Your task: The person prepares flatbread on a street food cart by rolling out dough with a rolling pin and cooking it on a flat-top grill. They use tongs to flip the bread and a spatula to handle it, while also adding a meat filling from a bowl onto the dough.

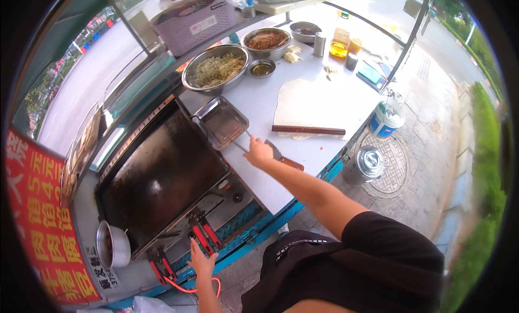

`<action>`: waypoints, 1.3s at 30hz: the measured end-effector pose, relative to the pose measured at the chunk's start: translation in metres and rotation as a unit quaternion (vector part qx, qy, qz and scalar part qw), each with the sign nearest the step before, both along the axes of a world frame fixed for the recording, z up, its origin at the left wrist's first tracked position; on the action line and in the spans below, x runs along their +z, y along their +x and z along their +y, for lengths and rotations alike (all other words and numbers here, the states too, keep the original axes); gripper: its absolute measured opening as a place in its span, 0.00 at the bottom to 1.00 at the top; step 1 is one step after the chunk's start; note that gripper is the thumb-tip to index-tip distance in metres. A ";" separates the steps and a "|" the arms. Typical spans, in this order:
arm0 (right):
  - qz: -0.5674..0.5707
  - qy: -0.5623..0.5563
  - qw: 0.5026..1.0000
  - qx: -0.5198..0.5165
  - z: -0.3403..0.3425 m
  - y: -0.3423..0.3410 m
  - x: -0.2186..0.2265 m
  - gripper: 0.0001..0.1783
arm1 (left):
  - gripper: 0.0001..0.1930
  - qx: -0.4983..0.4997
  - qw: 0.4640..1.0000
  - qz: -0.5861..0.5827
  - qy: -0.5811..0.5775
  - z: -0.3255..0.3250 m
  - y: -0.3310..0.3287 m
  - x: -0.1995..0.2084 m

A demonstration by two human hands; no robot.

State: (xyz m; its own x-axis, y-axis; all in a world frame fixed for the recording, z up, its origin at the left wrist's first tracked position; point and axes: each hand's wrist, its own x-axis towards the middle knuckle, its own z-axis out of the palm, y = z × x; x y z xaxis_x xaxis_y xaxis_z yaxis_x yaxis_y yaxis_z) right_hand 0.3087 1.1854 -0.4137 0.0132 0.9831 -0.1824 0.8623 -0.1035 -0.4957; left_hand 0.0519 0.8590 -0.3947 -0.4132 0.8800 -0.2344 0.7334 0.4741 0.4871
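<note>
My right hand [258, 153] reaches over the white worktop, its fingers closed round a thin metal handle [240, 146] at the corner of a rectangular metal tray [224, 122]. Whether that handle belongs to the tray or to a tool in it, I cannot tell. Just beside this hand lies a scraper with a brown wooden grip [292, 163]. Low in front, my left hand [202, 260] is open with fingers spread, near the red-and-black burner fittings [205, 236] below the griddle's front edge. A dark flat griddle [162, 169] lies left of the worktop.
A sheet of dough [308, 104] lies under a dark rolling pin [308, 130]. Farther back stand bowls of chopped filling [216, 69] and reddish filling [266, 40], a small oil bowl [263, 68] and an oil bottle [339, 42]. A white pot [113, 245] sits left; a lidded metal bin [366, 164] stands right.
</note>
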 end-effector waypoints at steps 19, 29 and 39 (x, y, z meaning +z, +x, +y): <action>-0.082 0.225 0.943 0.233 0.019 0.309 -0.027 0.33 | 0.22 -0.321 0.923 -0.077 0.197 0.307 0.303 0.039; -0.079 0.279 0.955 0.058 0.164 0.500 -0.003 0.30 | 0.19 -0.204 0.954 -0.085 0.203 0.494 0.425 0.043; 0.164 0.280 0.944 0.051 0.326 0.528 0.043 0.28 | 0.18 -0.121 0.950 -0.236 0.162 0.560 0.500 0.030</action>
